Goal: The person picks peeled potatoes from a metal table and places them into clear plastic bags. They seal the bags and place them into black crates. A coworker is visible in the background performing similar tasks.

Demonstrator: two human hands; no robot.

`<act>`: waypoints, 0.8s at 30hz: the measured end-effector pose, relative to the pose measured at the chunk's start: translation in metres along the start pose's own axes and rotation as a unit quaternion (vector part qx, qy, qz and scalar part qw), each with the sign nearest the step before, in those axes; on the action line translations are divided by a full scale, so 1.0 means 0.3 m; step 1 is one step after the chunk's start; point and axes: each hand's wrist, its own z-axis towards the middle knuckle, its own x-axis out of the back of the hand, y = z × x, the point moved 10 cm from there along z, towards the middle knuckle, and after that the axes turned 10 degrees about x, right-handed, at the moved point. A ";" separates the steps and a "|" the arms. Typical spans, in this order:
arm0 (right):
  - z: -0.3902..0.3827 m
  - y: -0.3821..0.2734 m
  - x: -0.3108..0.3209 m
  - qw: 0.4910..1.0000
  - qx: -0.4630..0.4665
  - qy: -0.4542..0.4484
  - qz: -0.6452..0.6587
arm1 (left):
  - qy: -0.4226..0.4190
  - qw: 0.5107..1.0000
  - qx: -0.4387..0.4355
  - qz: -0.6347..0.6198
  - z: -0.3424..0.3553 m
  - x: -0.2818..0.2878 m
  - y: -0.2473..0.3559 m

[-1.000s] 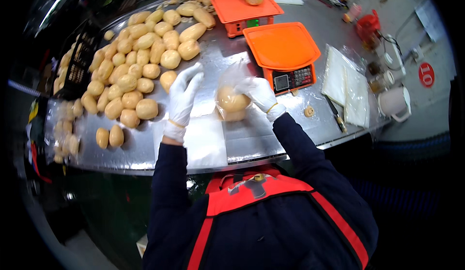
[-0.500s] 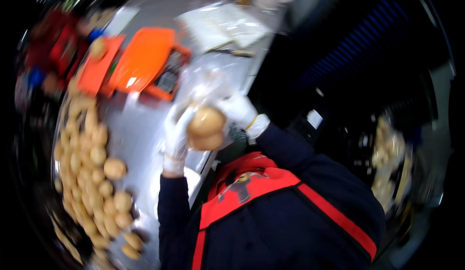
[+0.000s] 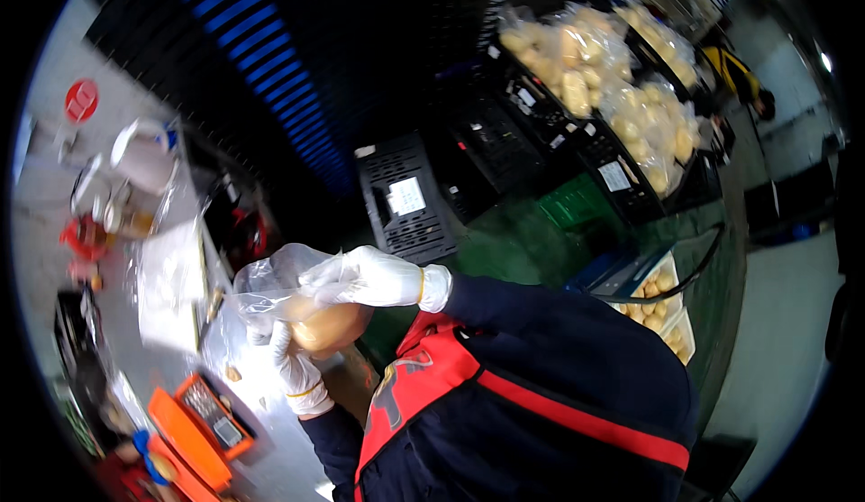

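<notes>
Both of my hands, in white gloves, hold a clear plastic bag (image 3: 270,275) with large potatoes (image 3: 332,329) inside, up in front of my apron. My left hand (image 3: 293,371) closes round the bag's lower left side. My right hand (image 3: 369,278) has its fingers bent over the top of the bag, gripping the loose plastic. The bag's open end spreads to the left. Its underside is partly hidden by my left glove.
The metal table holds an orange scale (image 3: 216,419), a stack of clear bags (image 3: 169,290) and a white jug (image 3: 146,155). A person's blue cuff (image 3: 144,448) shows lower left. Black crates (image 3: 405,196) stand ahead; bagged potatoes (image 3: 644,128) fill others. Another person (image 3: 734,74) is far right.
My view and body have turned right, toward the crates. The bag has come along in both hands, and my right hand now lies over its top. The loose potato pile has left view.
</notes>
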 end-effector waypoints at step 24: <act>0.048 -0.019 0.209 0.994 -0.098 -0.040 0.038 | 0.087 0.972 -0.103 -0.195 -0.278 0.532 -0.016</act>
